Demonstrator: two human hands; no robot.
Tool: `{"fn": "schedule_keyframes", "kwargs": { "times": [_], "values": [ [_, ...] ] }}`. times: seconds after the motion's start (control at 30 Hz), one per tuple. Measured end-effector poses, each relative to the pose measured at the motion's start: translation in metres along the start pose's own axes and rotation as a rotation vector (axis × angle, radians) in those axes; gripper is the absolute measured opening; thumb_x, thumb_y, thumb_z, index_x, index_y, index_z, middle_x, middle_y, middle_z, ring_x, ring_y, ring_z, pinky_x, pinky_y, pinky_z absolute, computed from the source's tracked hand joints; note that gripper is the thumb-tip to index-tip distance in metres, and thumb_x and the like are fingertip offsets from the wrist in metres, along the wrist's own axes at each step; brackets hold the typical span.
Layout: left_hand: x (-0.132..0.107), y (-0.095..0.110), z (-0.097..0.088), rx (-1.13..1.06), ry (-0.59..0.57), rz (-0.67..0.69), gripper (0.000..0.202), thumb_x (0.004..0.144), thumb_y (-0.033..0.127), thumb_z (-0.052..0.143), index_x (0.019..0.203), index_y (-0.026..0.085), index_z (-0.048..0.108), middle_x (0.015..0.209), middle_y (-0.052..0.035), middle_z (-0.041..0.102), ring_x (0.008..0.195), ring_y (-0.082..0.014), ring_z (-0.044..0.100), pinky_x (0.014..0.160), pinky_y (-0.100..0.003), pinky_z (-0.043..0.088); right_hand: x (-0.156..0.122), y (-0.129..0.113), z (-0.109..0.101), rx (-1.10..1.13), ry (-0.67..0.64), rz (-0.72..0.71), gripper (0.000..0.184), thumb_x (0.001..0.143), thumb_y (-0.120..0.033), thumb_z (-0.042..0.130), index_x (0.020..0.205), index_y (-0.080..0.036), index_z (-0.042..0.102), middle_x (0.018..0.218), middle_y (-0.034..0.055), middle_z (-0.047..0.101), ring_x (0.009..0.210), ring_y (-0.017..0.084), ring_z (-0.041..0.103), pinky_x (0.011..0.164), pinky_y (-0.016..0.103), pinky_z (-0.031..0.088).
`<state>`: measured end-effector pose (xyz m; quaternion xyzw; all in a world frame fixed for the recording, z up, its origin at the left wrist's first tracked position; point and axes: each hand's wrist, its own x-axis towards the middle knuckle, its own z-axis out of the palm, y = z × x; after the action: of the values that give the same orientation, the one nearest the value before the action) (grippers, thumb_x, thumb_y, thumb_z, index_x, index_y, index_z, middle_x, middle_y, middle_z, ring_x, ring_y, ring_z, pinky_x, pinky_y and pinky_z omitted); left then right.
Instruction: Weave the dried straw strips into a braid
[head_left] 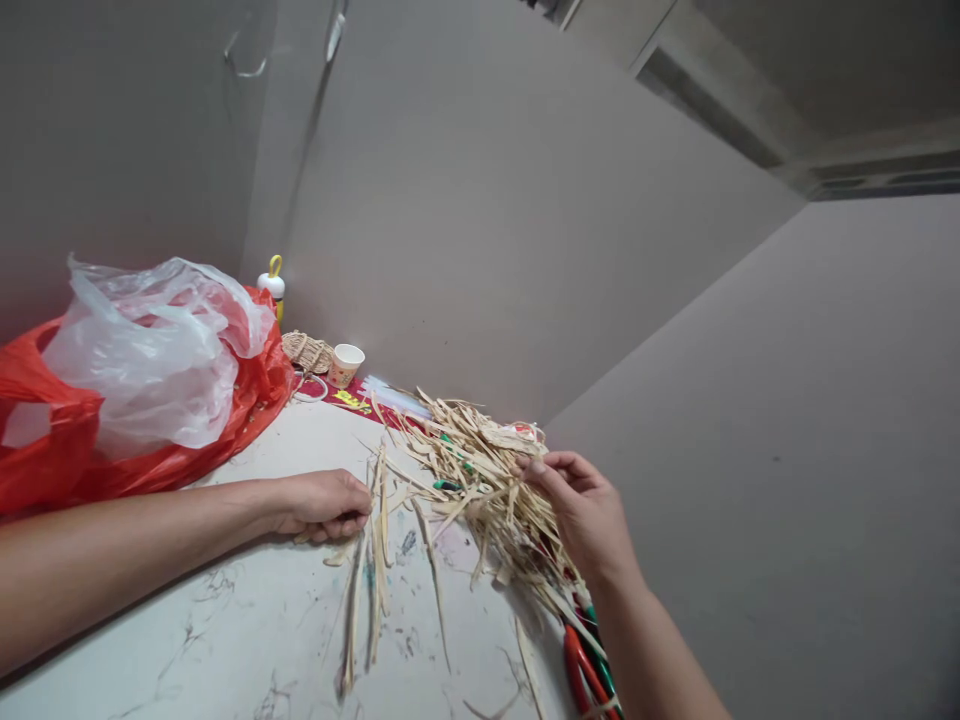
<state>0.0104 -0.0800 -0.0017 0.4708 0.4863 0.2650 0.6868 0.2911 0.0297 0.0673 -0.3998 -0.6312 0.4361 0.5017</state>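
Observation:
My left hand point(328, 505) is closed in a fist low over the white table, its fingertips against a few long, pale, dried straw strips point(379, 560). Whatever the fist may hold is hidden by its fingers. At the right, my right hand point(589, 505) pinches a thin straw strip between thumb and forefinger at the edge of a loose pile. That pile of dried straw strips point(487, 450) is heaped and tangled, running along the back right of the table. Single strips lie apart between my hands.
Red and white plastic bags point(150, 370) bulge at the left. Behind stand a white-capped bottle point(271, 284), a coil of woven cord point(307, 352) and a paper cup point(346, 366). Red-handled tool grips point(581, 665) lie lower right. Grey walls point(480, 220) bound the table.

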Motion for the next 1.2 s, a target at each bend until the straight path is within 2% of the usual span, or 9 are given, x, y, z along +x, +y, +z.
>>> {"fn": "schedule_keyframes", "kwargs": {
  "times": [0.17,0.33,0.43,0.53,0.73,0.83,0.93,1.1,1.2],
  "values": [
    [0.000,0.000,0.000,0.010,0.008,0.007,0.020,0.068,0.035,0.051,0.058,0.019,0.043,0.041,0.0068,0.036,0.034,-0.0048,0.022,0.034,-0.020,0.012,-0.002,-0.003,0.004,0.170,0.019,0.095,0.027,0.058,-0.026,0.082,0.070,-0.017,0.060,0.073,0.0012,0.069,0.051,0.010,0.060,0.050,0.021,0.051],
    [0.000,0.000,0.000,0.002,-0.012,0.008,0.019,0.069,0.032,0.049,0.056,0.019,0.042,0.041,0.0065,0.035,0.034,-0.0048,0.021,0.033,-0.020,0.013,0.002,0.006,0.008,0.221,0.011,0.168,0.030,0.052,-0.022,0.085,0.068,-0.017,0.060,0.075,0.0031,0.070,0.057,0.012,0.064,0.053,0.021,0.054],
    [-0.001,0.002,0.001,-0.007,-0.016,0.005,0.019,0.069,0.030,0.048,0.056,0.019,0.041,0.041,0.0067,0.034,0.034,-0.0049,0.020,0.033,-0.021,0.012,0.007,0.009,0.008,0.261,0.018,0.173,0.034,0.054,-0.021,0.083,0.082,-0.019,0.063,0.078,0.0032,0.072,0.058,0.012,0.064,0.052,0.021,0.053],
    [-0.002,0.003,0.001,-0.010,-0.018,-0.003,0.018,0.069,0.030,0.048,0.056,0.019,0.041,0.041,0.0068,0.033,0.034,-0.0048,0.020,0.033,-0.021,0.011,0.010,0.010,0.007,0.290,0.037,0.189,0.039,0.055,-0.017,0.079,0.092,-0.019,0.066,0.081,0.0031,0.072,0.052,0.008,0.057,0.043,0.016,0.046],
    [-0.004,0.006,0.001,0.022,-0.009,-0.008,0.021,0.069,0.032,0.049,0.055,0.019,0.041,0.041,0.0065,0.033,0.035,-0.0045,0.021,0.033,-0.020,0.014,0.016,0.002,0.006,0.252,0.068,0.144,0.019,0.062,-0.020,0.072,0.080,-0.016,0.068,0.082,0.0034,0.070,0.040,0.001,0.036,0.030,0.011,0.022],
    [-0.005,0.007,0.002,0.007,-0.013,-0.007,0.022,0.070,0.032,0.050,0.055,0.019,0.041,0.041,0.0067,0.034,0.035,-0.0040,0.021,0.033,-0.020,0.013,0.023,-0.007,0.004,0.222,0.166,-0.014,0.019,0.064,-0.028,0.075,0.076,-0.016,0.065,0.072,0.0005,0.069,0.038,0.002,0.037,0.032,0.013,0.024],
    [-0.005,0.008,0.002,0.001,-0.020,-0.009,0.022,0.071,0.032,0.050,0.055,0.019,0.041,0.040,0.0069,0.034,0.033,-0.0039,0.021,0.032,-0.019,0.013,0.032,-0.012,0.001,0.149,0.248,-0.200,0.033,0.064,-0.032,0.076,0.093,-0.021,0.063,0.073,-0.0009,0.070,0.045,0.006,0.052,0.043,0.017,0.039],
    [-0.001,0.004,0.001,-0.002,-0.026,-0.002,0.023,0.071,0.035,0.051,0.057,0.019,0.042,0.039,0.0068,0.035,0.031,-0.0043,0.022,0.031,-0.020,0.013,0.046,-0.017,-0.007,-0.099,0.105,-0.124,0.056,0.067,-0.033,0.075,0.117,-0.020,0.054,0.079,0.0031,0.073,0.079,0.017,0.067,0.074,0.032,0.047],
    [0.001,0.003,0.000,-0.022,-0.034,0.009,0.025,0.070,0.036,0.053,0.057,0.019,0.042,0.040,0.0068,0.036,0.032,-0.0041,0.022,0.031,-0.020,0.014,0.053,-0.032,-0.011,-0.001,0.226,-0.307,0.045,0.069,-0.028,0.071,0.110,-0.020,0.054,0.084,0.0035,0.072,0.076,0.016,0.067,0.073,0.032,0.046]
  ]
}}
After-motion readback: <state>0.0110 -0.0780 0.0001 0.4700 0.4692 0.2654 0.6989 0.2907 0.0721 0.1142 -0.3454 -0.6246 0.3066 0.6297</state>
